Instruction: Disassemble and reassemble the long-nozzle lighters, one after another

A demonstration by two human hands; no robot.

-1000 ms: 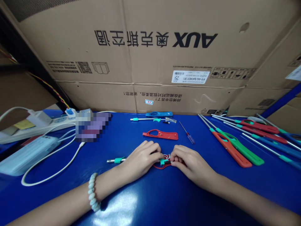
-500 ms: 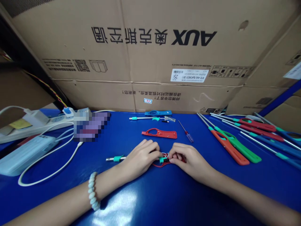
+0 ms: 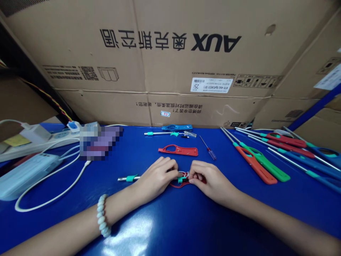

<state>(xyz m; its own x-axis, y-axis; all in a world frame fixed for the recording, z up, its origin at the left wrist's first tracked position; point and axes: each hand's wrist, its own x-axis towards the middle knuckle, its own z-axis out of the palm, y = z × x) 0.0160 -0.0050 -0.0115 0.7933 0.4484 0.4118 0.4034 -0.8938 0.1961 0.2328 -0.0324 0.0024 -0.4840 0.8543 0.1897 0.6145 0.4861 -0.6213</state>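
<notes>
An opened long-nosed lighter with a red handle shell (image 3: 176,186) lies before me, its metal tube (image 3: 122,179) and teal collar pointing left. My left hand (image 3: 160,175) rests over its middle, fingers closed on the lighter beside the teal trigger (image 3: 181,180) and thin wires. My right hand (image 3: 211,177) covers the handle's right end, thumb and forefinger pinched at a small black igniter part (image 3: 185,180). The palms hide much of the lighter. Just beyond lies a loose red shell half (image 3: 186,152), with a screwdriver (image 3: 211,152) to its right.
Farther back are a blue shell half (image 3: 181,127), another metal tube (image 3: 161,133) and a clear fuel tank (image 3: 190,134). Several long-nosed lighters, including an orange one (image 3: 257,165), lie right. A power bank (image 3: 29,176), white cable and power strip occupy the left. Cardboard (image 3: 165,71) stands behind.
The whole view has shifted slightly, so everything appears a little farther left. Both hands keep nearly the same grip on the lighter, with only tiny finger movement.
</notes>
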